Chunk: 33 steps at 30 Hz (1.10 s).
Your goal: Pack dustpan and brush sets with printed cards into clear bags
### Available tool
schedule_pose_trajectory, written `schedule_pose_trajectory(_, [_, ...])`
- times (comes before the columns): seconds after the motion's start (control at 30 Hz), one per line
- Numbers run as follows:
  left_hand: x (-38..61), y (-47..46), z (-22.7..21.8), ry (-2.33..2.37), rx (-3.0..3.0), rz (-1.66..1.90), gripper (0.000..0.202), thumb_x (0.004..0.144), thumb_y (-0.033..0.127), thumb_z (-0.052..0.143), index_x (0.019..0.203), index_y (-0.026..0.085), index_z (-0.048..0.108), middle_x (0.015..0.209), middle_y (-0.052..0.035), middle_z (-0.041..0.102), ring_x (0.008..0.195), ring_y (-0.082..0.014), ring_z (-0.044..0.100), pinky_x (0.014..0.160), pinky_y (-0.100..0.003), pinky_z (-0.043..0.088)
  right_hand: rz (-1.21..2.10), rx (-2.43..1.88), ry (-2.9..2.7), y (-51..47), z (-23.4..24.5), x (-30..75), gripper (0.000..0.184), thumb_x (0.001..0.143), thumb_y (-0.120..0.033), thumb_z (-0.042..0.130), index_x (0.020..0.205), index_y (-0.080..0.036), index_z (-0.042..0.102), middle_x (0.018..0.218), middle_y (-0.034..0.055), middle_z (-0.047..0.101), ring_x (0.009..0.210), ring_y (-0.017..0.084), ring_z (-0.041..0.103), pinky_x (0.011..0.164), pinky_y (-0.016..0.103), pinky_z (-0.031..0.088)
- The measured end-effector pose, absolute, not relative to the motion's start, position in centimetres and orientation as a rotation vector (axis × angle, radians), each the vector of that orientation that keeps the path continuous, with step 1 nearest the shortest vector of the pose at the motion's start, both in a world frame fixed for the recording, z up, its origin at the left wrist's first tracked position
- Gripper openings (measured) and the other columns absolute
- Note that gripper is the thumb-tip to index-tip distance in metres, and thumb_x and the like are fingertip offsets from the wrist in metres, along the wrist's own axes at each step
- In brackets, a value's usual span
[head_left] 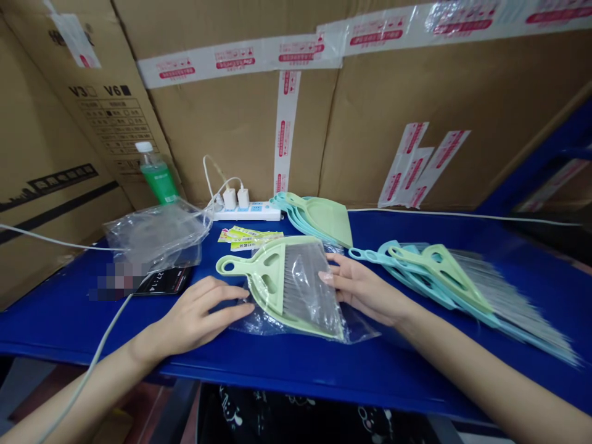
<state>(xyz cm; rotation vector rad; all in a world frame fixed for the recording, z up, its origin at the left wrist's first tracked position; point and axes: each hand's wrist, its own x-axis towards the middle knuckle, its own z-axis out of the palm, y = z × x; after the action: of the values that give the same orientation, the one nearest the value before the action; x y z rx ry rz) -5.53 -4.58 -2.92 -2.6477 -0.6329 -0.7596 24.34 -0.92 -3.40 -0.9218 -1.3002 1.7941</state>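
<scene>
A light green dustpan (259,302) with a matching hand brush (277,277) lying on it sits inside a clear plastic bag (363,330) at the middle of the blue table. The brush's grey bristles point right, and the ring-ended handle sticks out to the left. My left hand (203,311) has its fingertips on the bag at the dustpan's left edge. On the other side, my right hand (358,283) grips the bag's right edge, thumb over the bristles and some fingers partly hidden behind.
Stacked dustpans (324,216) stand behind, near a power strip (250,213) and yellow labels (256,237). Several brushes (453,283) lie to the right. Loose clear bags (157,231), a phone (164,282) and a green bottle (160,179) are left. Cardboard (222,123) walls the back; a white cable (102,342) crosses the left.
</scene>
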Motion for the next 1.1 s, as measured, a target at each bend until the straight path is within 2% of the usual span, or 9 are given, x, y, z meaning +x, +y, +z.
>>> schedule_pose_trajectory(0.1, [-5.8,-4.5,-3.2,-0.615,-2.642,-0.766,0.031,0.094,0.012,0.039,0.109,0.026,0.062,0.099,-0.0035,0.069,0.077,-0.0136,0.062,0.07,-0.026,0.052,1.787,-0.917,-1.357,-0.9,-3.5,24.3,0.051,0.075,-0.033,0.07,0.118,-0.021,0.044,0.109,0.0084,0.066,0.09,0.018,0.067,0.076,0.033,0.056])
schedule_pose_trajectory(0.3, [-5.8,-4.2,-3.5,-0.635,-2.688,-0.769,0.035,0.097,0.014,0.028,0.107,0.021,0.061,0.098,-0.0045,0.072,0.08,-0.012,0.069,0.068,-0.022,0.056,1.766,-0.913,-1.418,-0.7,-3.4,24.7,0.055,0.076,-0.036,0.069,0.123,-0.022,0.044,0.112,0.0099,0.066,0.093,0.02,0.067,0.081,0.039,0.056])
schedule_pose_trajectory(0.37, [-5.6,-4.3,-3.1,-0.628,-2.674,-0.802,0.031,0.096,0.012,0.03,0.106,0.019,0.059,0.101,-0.006,0.072,0.082,-0.012,0.07,0.066,-0.021,0.057,1.771,-0.915,-1.41,-0.7,-3.3,24.7,0.058,0.075,-0.037,0.07,0.124,-0.022,0.044,0.112,0.0097,0.066,0.092,0.02,0.067,0.081,0.038,0.056])
schedule_pose_trajectory(0.47, [-5.4,-4.7,-2.6,-0.627,-2.674,-0.847,0.025,0.094,0.007,0.035,0.103,0.016,0.056,0.107,-0.0106,0.07,0.095,-0.0145,0.068,0.073,-0.023,0.059,1.768,-0.911,-1.396,-0.8,-3.1,24.8,0.057,0.075,-0.036,0.07,0.123,-0.021,0.044,0.11,0.0098,0.067,0.094,0.02,0.066,0.082,0.037,0.055])
schedule_pose_trajectory(0.53, [-5.4,-4.8,-2.4,-0.666,-2.632,-0.911,0.023,0.092,0.005,0.038,0.101,0.017,0.055,0.109,-0.0105,0.07,0.099,-0.0151,0.067,0.077,-0.024,0.059,1.746,-0.908,-1.397,-0.8,-3.0,24.9,0.053,0.077,-0.036,0.068,0.123,-0.021,0.046,0.11,0.0097,0.067,0.095,0.02,0.066,0.082,0.036,0.055])
schedule_pose_trajectory(0.73, [-6.2,-4.8,-2.6,-0.818,-2.285,-1.048,0.022,0.085,0.003,0.052,0.097,0.02,0.057,0.104,-0.0047,0.072,0.089,-0.0149,0.07,0.076,-0.025,0.06,1.682,-0.928,-1.39,-0.6,-2.7,25.3,0.053,0.078,-0.035,0.066,0.124,-0.021,0.046,0.112,0.0105,0.066,0.098,0.022,0.065,0.083,0.038,0.054])
schedule_pose_trajectory(0.83, [-6.7,-4.9,-2.4,-0.842,-2.151,-0.987,0.027,0.084,0.003,0.056,0.103,0.022,0.06,0.103,-0.0029,0.07,0.091,-0.016,0.069,0.08,-0.027,0.06,1.674,-0.929,-1.381,-0.5,-2.7,25.5,0.055,0.078,-0.035,0.066,0.126,-0.021,0.044,0.114,0.0112,0.066,0.1,0.023,0.065,0.085,0.04,0.054])
schedule_pose_trajectory(0.93, [-7.1,-5.2,-2.1,-0.889,-2.058,-0.873,0.041,0.084,0.0,0.056,0.114,0.028,0.06,0.104,-0.0021,0.065,0.097,-0.0177,0.066,0.085,-0.03,0.058,1.684,-0.936,-1.369,-0.5,-2.7,25.5,0.056,0.078,-0.034,0.065,0.127,-0.022,0.042,0.115,0.0113,0.066,0.102,0.023,0.064,0.087,0.041,0.053])
schedule_pose_trajectory(1.1, [-8.3,-5.0,-1.5,-1.022,-1.793,-0.866,0.05,0.084,0.004,0.056,0.126,0.032,0.052,0.104,-0.004,0.06,0.092,-0.0202,0.062,0.076,-0.036,0.058,1.694,-0.965,-1.346,-0.4,-3.0,25.4,0.058,0.077,-0.033,0.067,0.127,-0.022,0.04,0.117,0.0113,0.064,0.1,0.022,0.065,0.086,0.039,0.053])
